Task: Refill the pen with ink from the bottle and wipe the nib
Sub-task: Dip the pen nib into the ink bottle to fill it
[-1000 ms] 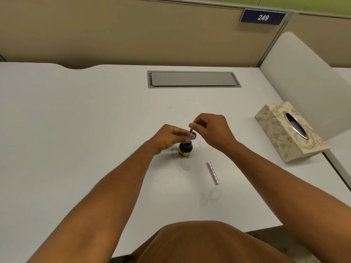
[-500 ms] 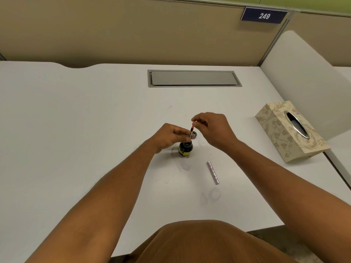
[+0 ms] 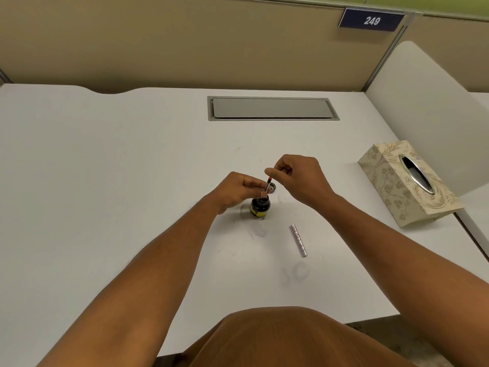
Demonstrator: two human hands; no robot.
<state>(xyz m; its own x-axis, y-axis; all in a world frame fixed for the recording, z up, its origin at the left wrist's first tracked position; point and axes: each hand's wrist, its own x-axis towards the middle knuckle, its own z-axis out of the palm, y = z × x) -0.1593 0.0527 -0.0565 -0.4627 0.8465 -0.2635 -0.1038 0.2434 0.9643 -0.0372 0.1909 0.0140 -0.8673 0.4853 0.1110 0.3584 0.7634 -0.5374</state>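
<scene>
Left hand [image 3: 239, 190] — fingertips pinch the pen [image 3: 267, 187], upright, tip in the mouth of the bottle [image 3: 260, 207]. Right hand [image 3: 296, 178] — fingers curled just beside the pen's red top; contact unclear. Cap [image 3: 273, 187] behind the bottle. Barrel [image 3: 298, 240] lying nearer, on the desk [image 3: 105, 181]. Tissue box [image 3: 407, 182] far right.

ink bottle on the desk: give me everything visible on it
The small dark glass ink bottle stands upright on the white desk, uncapped, with a yellow band of label near its base. It looks squat and round. The thin pen section with a red tip dips into its mouth, pinched by the left hand. What looks like its cap lies just behind. The ink level cannot be seen.
</scene>
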